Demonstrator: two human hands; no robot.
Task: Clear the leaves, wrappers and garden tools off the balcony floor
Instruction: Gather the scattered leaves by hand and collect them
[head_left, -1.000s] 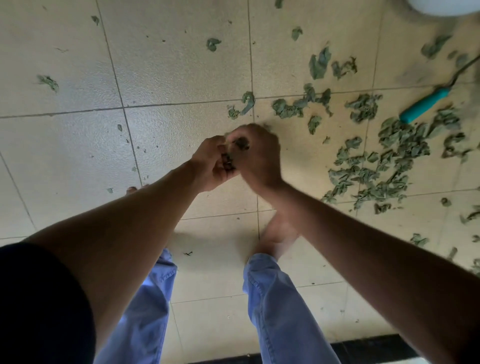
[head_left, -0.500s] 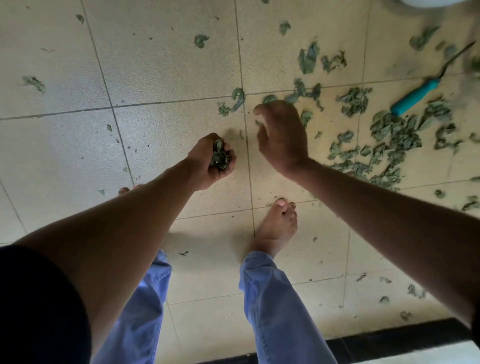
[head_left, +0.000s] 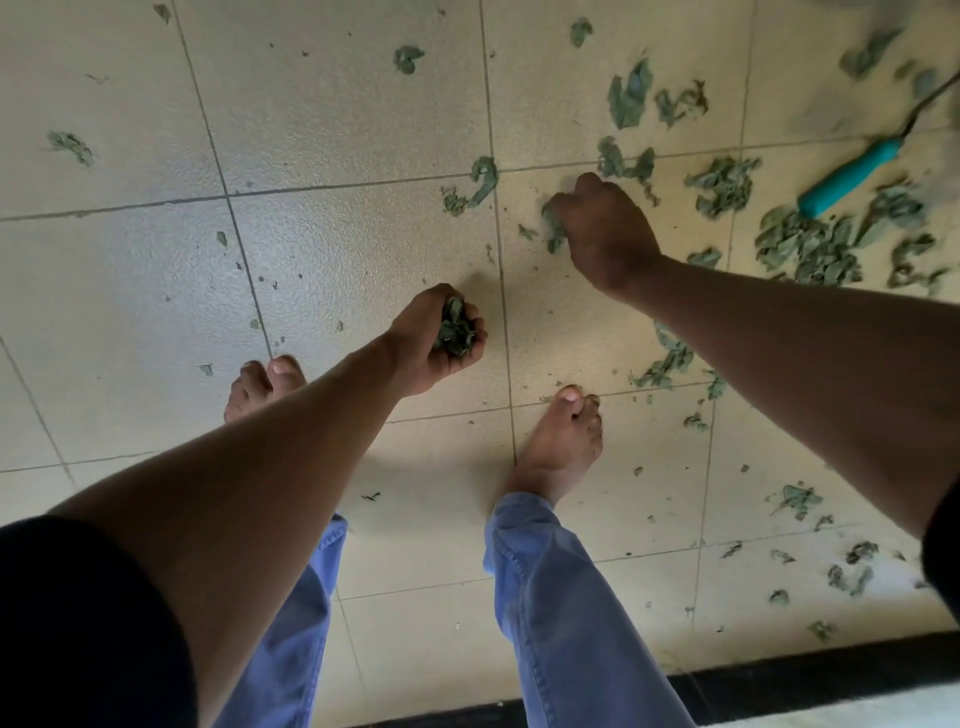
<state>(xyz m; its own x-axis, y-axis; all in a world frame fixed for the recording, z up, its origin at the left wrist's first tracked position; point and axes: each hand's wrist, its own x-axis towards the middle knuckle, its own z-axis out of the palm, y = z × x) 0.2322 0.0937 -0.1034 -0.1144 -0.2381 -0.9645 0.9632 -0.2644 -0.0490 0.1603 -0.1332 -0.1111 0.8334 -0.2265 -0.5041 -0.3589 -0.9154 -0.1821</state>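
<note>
Plainly, the weak point is the left hand (head_left: 435, 340): it is cupped palm-up, fingers curled round a wad of gathered leaves (head_left: 457, 328) that already bulges above the fingertips. Any more stuffed in there, or a tilt of the wrist, and I would expect bits to spill back onto the tiles between the bare feet.

The right hand (head_left: 602, 228) is down at the tiled floor (head_left: 332, 260), fingers bunched and pinching a clump of leaf scraps (head_left: 553, 228) at its front edge. The scraps look limp and torn, so a pinch may lift only part of the clump and leave crumbs behind (the floor is already peppered with such specks, which fingers will struggle to lift).

Most of the work lies well to the right: a dense heap of leaves (head_left: 810, 249) sits beside and partly under the teal-handled garden tool (head_left: 852, 176), whose metal end runs out of the top right corner, too blurred to identify. Reaching that far from this stance, bent over with one hand full, could cost balance or the handful. More leaves (head_left: 795, 499) lie near the dark threshold at the bottom right, easy to overlook behind the arm. No wrappers are visible, nor any bin or bag to empty the handful into.
</note>
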